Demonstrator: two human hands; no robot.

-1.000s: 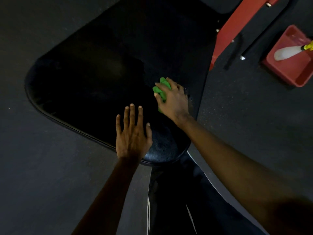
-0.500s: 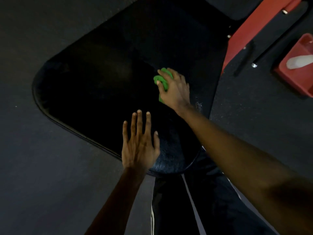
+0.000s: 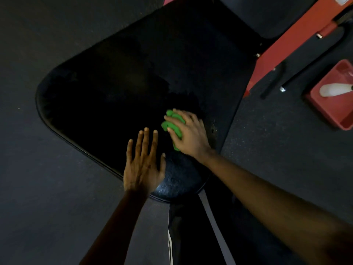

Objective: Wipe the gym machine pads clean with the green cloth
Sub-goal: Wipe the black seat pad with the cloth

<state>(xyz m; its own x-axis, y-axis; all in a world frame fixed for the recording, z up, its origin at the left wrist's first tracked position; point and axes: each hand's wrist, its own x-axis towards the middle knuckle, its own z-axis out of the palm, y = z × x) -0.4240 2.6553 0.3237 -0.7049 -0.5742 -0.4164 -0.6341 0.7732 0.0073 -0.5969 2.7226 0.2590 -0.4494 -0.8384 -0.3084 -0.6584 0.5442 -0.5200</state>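
The right hand (image 3: 188, 133) presses a bunched green cloth (image 3: 172, 124) onto the black pad (image 3: 133, 77) near its close end, the left hand (image 3: 143, 165) lies flat and empty beside it, and the soft, light cloth likely handles best balled under the palm.

right hand (image 3: 188, 133) and green cloth (image 3: 172, 125) drawn nearer

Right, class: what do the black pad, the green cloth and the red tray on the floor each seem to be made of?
Black pad: probably vinyl or leatherette upholstery, with a pebbled sheen at its near end and a piped edge.
Green cloth: soft fabric, perhaps microfibre, matte and bunched into folds under the right hand.
Red tray: likely moulded plastic, with smooth, uniform walls and rounded corners.
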